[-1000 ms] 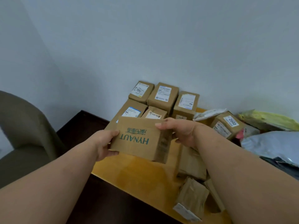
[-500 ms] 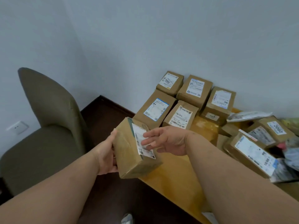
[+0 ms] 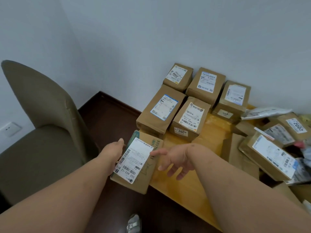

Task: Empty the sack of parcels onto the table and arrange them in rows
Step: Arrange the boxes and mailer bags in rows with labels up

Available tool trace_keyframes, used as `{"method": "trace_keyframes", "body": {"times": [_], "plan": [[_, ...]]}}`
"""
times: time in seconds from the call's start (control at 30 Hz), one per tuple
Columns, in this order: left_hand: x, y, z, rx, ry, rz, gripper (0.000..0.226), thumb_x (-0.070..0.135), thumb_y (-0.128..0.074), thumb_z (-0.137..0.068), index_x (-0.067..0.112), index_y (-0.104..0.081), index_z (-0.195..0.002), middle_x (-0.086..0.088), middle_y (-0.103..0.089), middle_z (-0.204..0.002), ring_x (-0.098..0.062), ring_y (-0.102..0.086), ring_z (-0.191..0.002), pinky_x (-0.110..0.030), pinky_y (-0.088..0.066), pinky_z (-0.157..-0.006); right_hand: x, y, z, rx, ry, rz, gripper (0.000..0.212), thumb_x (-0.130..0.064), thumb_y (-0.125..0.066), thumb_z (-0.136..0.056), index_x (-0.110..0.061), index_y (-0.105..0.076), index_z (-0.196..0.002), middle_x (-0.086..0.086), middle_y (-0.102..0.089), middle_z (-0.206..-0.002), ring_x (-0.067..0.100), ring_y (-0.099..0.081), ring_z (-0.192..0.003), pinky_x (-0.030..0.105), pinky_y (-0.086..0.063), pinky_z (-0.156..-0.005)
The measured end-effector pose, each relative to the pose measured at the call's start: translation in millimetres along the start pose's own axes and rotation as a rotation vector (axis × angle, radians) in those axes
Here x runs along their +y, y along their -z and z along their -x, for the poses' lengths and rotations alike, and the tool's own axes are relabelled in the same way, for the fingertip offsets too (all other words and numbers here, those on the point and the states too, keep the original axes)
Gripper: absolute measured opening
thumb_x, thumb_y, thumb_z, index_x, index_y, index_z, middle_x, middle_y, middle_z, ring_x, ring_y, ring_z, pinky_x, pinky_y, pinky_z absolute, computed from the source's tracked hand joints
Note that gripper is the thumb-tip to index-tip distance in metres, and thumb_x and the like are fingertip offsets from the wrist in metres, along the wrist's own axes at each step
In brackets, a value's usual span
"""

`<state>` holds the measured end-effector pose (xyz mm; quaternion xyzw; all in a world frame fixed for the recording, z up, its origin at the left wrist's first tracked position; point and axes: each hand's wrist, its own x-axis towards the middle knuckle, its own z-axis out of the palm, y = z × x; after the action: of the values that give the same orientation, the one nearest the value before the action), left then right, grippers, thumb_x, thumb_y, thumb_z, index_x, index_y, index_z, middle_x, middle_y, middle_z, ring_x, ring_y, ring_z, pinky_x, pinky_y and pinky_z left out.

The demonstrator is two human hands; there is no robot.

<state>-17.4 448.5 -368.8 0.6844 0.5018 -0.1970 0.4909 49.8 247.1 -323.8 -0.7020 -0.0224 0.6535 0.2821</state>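
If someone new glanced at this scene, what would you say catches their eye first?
Most likely the cardboard box with its big white label, held at the table's near left corner by the left hand, the right hand open beside it. Behind it, five labelled parcels stand in neat rows against the wall.

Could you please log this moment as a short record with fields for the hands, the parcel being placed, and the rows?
left hand: grips the left side of the HYNAUT box
right hand: open, fingertips by the box's right edge
box position: label up, at the table corner, partly overhanging
back row: three boxes against the wall
second row: two boxes
unsorted: pile at right
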Motion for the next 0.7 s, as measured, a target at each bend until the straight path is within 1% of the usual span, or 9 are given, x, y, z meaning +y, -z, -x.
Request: {"method": "trace_keyframes", "body": {"times": [0.07, 0.17, 0.23, 0.33, 0.4, 0.47, 0.53, 0.6, 0.7], "plan": [[5, 0, 6, -0.101, 0.035, 0.038, 0.043, 0.053, -0.047, -0.098, 0.014, -0.062, -0.109, -0.013, -0.073, -0.099, -0.032, -0.072, -0.092, -0.046, -0.058, -0.087, 1, -1, -3, -0.010, 0.000, -0.057, 0.068, -0.009, -0.058, -0.095, -0.049, -0.035, -0.145, 0.005, -0.039, -0.149, 0.032, -0.048, -0.128, 0.054, -0.043, -0.105], [9, -1, 10, -0.167, -0.026, -0.036, 0.037, 0.035, -0.061, -0.095, 0.017, -0.056, -0.127, -0.009, -0.074, -0.094, -0.026, -0.075, -0.081, -0.045, -0.061, -0.076, -1, 1, -8, 0.070, 0.072, -0.091, 0.071, -0.005, -0.054, -0.096, -0.047, -0.031, -0.148, 0.002, -0.032, -0.157, 0.028, -0.038, -0.139, 0.054, -0.036, -0.110], [12, -2, 7, -0.127, -0.064, -0.035, 0.046, 0.025, -0.062, -0.095, 0.021, -0.048, -0.139, -0.008, -0.073, -0.096, -0.024, -0.074, -0.080, -0.045, -0.062, -0.074, 0, 4, -12, 0.110, 0.117, -0.138, 0.072, -0.002, -0.052, -0.096, -0.044, -0.029, -0.149, -0.001, -0.031, -0.158, 0.025, -0.034, -0.142, 0.053, -0.034, -0.112], [15, -3, 1, -0.075, -0.140, -0.035, 0.052, 0.018, -0.061, -0.095, 0.023, -0.043, -0.143, -0.007, -0.070, -0.101, -0.024, -0.074, -0.079, -0.047, -0.062, -0.073, 9, 11, -11, 0.122, 0.134, -0.191, 0.068, -0.003, -0.051, -0.096, -0.040, -0.031, -0.150, -0.003, -0.033, -0.157, 0.024, -0.036, -0.141, 0.051, -0.034, -0.112], [17, -5, -3, 0.019, -0.227, -0.102, 0.055, 0.017, -0.062, -0.094, 0.022, -0.041, -0.145, -0.005, -0.066, -0.115, -0.023, -0.073, -0.081, -0.046, -0.062, -0.073, 18, 19, -7, 0.136, 0.121, -0.193, 0.062, -0.008, -0.052, -0.097, -0.036, -0.034, -0.149, -0.003, -0.038, -0.154, 0.024, -0.042, -0.137, 0.048, -0.036, -0.110], [21, -9, -5, 0.169, -0.337, -0.221, 0.058, 0.026, -0.063, -0.091, 0.023, -0.040, -0.144, -0.004, -0.058, -0.130, -0.023, -0.069, -0.087, -0.045, -0.060, -0.073, 29, 30, 1, 0.192, 0.102, -0.221, 0.056, -0.013, -0.055, -0.096, -0.029, -0.039, -0.148, -0.002, -0.046, -0.148, 0.024, -0.051, -0.128, 0.044, -0.042, -0.106], [30, -18, -2, 0.276, -0.448, -0.314, 0.056, 0.039, -0.062, -0.087, 0.026, -0.045, -0.139, -0.004, -0.056, -0.130, -0.025, -0.064, -0.097, -0.047, -0.057, -0.078, 41, 44, 13, 0.322, 0.096, -0.249, 0.049, -0.016, -0.058, -0.094, -0.025, -0.047, -0.142, 0.000, -0.056, -0.136, 0.021, -0.061, -0.112, 0.040, -0.047, -0.098], [43, -34, 7, 0.311, -0.549, -0.366, 0.049, 0.044, -0.058, -0.084, 0.028, -0.052, -0.130, -0.003, -0.060, -0.122, -0.028, -0.060, -0.103, -0.049, -0.054, -0.085, 54, 58, 28, 0.513, 0.107, -0.260, 0.038, -0.019, -0.060, -0.093, -0.019, -0.056, -0.131, 0.001, -0.064, -0.119, 0.017, -0.065, -0.097, 0.035, -0.050, -0.089], [67, -68, 34, 0.246, -0.687, -0.307, 0.039, 0.034, -0.058, -0.087, 0.021, -0.058, -0.123, -0.002, -0.060, -0.117, -0.027, -0.059, -0.104, -0.044, -0.051, -0.090, 82, 81, 53, 0.898, 0.107, -0.179, 0.024, -0.016, -0.058, -0.091, -0.012, -0.066, -0.113, 0.007, -0.068, -0.107, 0.021, -0.065, -0.095, 0.036, -0.054, -0.086]]}}
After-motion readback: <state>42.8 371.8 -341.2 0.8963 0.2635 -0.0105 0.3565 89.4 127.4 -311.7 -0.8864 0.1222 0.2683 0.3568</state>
